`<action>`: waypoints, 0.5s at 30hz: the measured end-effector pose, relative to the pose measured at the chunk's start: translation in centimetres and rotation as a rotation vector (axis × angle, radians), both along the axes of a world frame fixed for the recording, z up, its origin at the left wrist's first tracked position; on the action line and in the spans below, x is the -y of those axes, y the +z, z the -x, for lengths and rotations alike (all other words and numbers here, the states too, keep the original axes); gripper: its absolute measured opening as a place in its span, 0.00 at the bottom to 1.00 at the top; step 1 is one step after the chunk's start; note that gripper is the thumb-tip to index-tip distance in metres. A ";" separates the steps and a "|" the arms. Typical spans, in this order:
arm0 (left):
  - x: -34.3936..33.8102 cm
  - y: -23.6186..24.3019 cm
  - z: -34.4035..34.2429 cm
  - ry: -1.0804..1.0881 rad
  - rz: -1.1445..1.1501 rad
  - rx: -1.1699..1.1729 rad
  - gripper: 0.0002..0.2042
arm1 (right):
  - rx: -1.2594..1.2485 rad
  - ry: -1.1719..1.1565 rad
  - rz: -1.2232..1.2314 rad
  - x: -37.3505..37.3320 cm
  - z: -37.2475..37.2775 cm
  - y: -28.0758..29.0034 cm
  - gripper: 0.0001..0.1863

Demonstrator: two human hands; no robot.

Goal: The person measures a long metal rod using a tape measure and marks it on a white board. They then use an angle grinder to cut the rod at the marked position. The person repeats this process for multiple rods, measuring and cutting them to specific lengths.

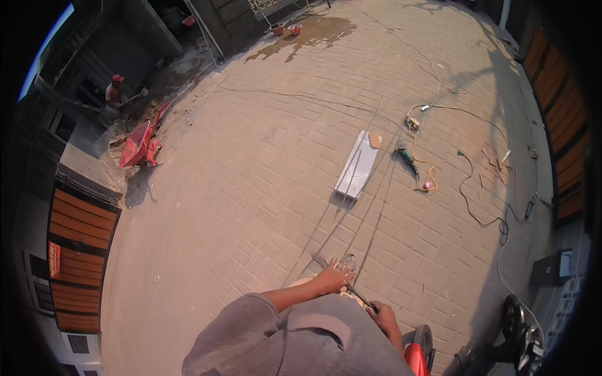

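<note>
Low in the head view, my left hand [335, 276] is curled loosely on a dark bundle of thin wires [356, 293], whose splayed tips [318, 259] show past my fingers over my shoe. My right hand [381, 314] grips the same bundle farther down and to the right. Ahead on the paving lies a long white panel [349, 183] with thin rods and a small brown piece [375, 140] on it. To its right are a green angle grinder [406, 157] and a power strip [412, 122] with a yellow cord.
A worker [116, 94] with a tool stands beside a red wheelbarrow [137, 147] at the left. Cables and scraps lie along the right side near orange gates [558, 119]. A red two-wheeler [415, 360] and dark wheeled item [517, 326] are at lower right. Red buckets [295, 29] stand far ahead.
</note>
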State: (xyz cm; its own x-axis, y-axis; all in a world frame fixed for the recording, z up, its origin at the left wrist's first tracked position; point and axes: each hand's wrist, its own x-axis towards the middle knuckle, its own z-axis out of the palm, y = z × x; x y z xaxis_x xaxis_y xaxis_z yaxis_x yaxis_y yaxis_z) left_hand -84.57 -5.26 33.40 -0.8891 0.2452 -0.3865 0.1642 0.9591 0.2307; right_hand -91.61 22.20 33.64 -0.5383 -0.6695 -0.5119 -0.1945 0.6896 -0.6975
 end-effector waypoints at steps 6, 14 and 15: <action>2.2 4.9 13.8 0.249 -0.279 -0.164 0.32 | -0.078 -0.400 -0.013 -1.9 10.1 -0.3 0.08; 11.3 -2.2 16.2 0.831 -0.110 0.196 0.25 | 0.020 -0.631 0.020 2.2 30.1 -3.9 0.08; 11.6 -2.3 17.0 0.882 -0.121 0.320 0.27 | -0.011 -0.613 0.016 1.8 32.9 -5.4 0.08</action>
State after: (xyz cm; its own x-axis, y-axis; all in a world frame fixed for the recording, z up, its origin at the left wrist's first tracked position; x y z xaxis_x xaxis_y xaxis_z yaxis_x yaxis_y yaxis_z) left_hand -101.53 -16.87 31.09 -0.6287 -0.4107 -0.6603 -0.6973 0.6736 0.2449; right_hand -124.54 20.38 28.28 -0.8332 -0.2434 -0.4965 0.2272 0.6679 -0.7087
